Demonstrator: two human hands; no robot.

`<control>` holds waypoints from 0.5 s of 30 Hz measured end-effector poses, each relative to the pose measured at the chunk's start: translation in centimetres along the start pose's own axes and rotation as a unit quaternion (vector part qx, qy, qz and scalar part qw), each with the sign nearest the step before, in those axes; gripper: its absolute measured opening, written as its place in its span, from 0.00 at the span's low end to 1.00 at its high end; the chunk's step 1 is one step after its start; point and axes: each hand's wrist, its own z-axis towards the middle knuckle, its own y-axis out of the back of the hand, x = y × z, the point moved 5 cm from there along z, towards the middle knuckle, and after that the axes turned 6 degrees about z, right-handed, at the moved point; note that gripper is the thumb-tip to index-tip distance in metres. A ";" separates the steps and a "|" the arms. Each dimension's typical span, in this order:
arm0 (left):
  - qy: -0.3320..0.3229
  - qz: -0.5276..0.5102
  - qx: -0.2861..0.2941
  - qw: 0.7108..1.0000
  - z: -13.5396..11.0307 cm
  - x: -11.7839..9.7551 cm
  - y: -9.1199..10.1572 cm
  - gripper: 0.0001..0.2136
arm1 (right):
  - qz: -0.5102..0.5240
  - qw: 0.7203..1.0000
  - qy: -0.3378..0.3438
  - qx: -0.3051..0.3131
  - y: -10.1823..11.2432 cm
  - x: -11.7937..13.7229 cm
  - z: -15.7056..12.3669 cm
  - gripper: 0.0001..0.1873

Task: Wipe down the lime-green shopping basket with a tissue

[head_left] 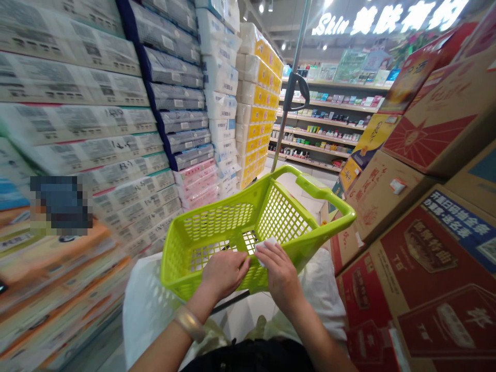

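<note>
A lime-green shopping basket (217, 222) with perforated sides and a raised handle on its right stands in front of me. My left hand (226, 271), with a gold bangle on the wrist, is closed over the basket's near rim. Beside it, my right hand (279, 268) presses a white tissue (267, 247) against the same rim, its fingers held together. The basket's mesh floor is visible, and the undersides of both hands are hidden.
Stacked paper packs (77, 77) line the left, with yellow-sided packs (259, 103) further back. Printed cardboard cartons (422, 248) wall the right. Behind the basket rises a metal pole (279, 139) with a dark grip. Stocked shelves (329, 111) stand beyond.
</note>
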 end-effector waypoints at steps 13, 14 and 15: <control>0.013 0.015 0.010 1.000 -0.1 -0.2 0.5 0.21 | -0.022 0.997 0.028 0.075 0.9 -1.1 0.2 0.28; 0.013 0.016 0.010 1.000 -0.1 -0.1 0.4 0.22 | -0.028 0.997 0.026 0.066 1.3 -1.5 0.2 0.27; 0.013 0.015 0.009 1.000 -0.1 -0.1 0.4 0.22 | -0.036 0.998 0.021 0.051 1.7 -2.0 0.3 0.27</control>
